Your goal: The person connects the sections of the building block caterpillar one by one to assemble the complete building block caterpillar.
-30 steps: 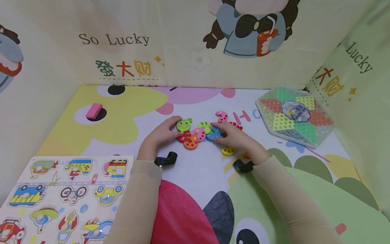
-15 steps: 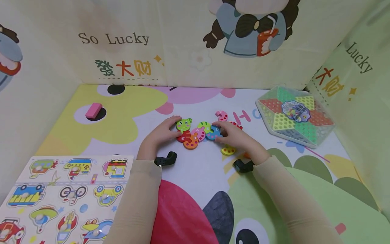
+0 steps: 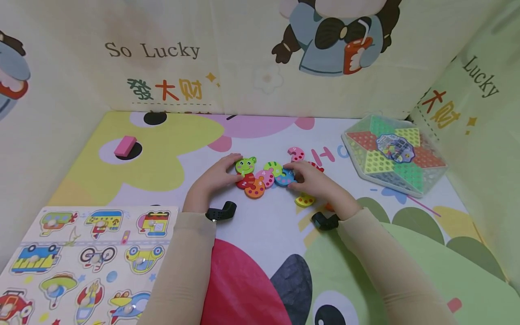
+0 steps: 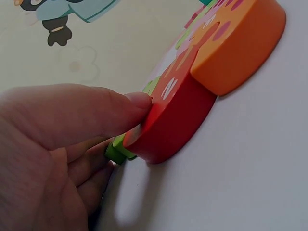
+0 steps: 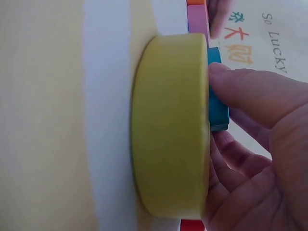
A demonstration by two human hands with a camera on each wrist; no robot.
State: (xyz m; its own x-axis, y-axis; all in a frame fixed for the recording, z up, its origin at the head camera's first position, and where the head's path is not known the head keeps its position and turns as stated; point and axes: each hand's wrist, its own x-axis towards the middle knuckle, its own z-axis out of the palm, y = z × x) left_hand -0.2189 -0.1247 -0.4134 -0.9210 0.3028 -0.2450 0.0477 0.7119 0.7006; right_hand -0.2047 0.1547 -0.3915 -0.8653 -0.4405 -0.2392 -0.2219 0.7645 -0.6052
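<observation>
In the head view, a row of joined caterpillar puzzle pieces lies mid-table: a green smiling head (image 3: 245,166), a red piece 2 (image 3: 245,182), an orange piece 3 (image 3: 255,188), a pink piece 4 (image 3: 266,178), a green piece (image 3: 273,169) and a blue piece (image 3: 284,177). My left hand (image 3: 212,179) holds the head end, thumb against the red piece (image 4: 175,113), other fingers round the green head. My right hand (image 3: 314,180) pinches the blue piece (image 5: 219,115) at the other end. Its fingers partly hide that piece.
Around my right hand lie a pink piece (image 3: 296,154), a yellow piece (image 3: 304,200), a partly covered red piece (image 3: 315,167) and an orange one. A hexagonal game box (image 3: 396,155) is at right, a pink block (image 3: 125,146) at left, a vehicle puzzle board (image 3: 89,266) front left.
My right fingers have shifted very slightly to the right on the blue piece, so more of it shows. The left hand and the joined row stay put.
</observation>
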